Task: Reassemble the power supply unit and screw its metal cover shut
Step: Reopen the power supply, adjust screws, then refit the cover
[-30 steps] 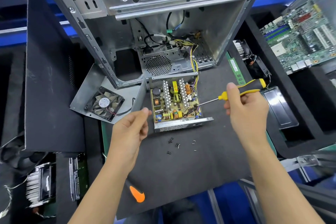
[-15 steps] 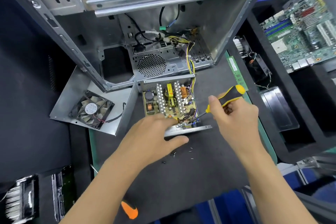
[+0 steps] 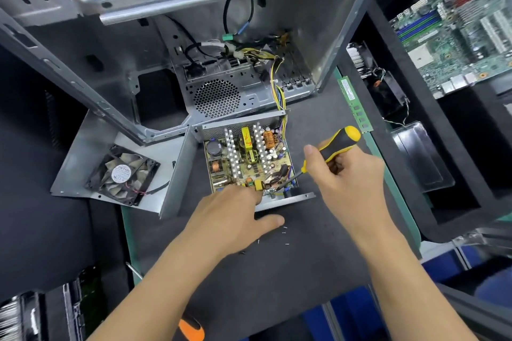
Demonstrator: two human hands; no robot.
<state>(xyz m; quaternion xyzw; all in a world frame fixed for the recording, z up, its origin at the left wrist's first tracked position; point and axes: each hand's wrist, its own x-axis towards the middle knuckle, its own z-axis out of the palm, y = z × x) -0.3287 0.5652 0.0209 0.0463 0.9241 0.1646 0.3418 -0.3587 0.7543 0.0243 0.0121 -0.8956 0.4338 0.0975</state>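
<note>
Non-task items observed on and around the dark surface (image 3: pixel 318 271).

An open computer case (image 3: pixel 194 36) stands beyond the fingers, with cables (image 3: pixel 249 50) bundled inside. To the right of the fingers, a green memory stick (image 3: pixel 354 104) lies along the surface edge; further right, a motherboard (image 3: pixel 457 28) leans in a foam tray, a heatsink (image 3: pixel 357 58) beside it. An orange tool handle (image 3: pixel 191 329) sits at the near edge, well behind the fingers.
</note>
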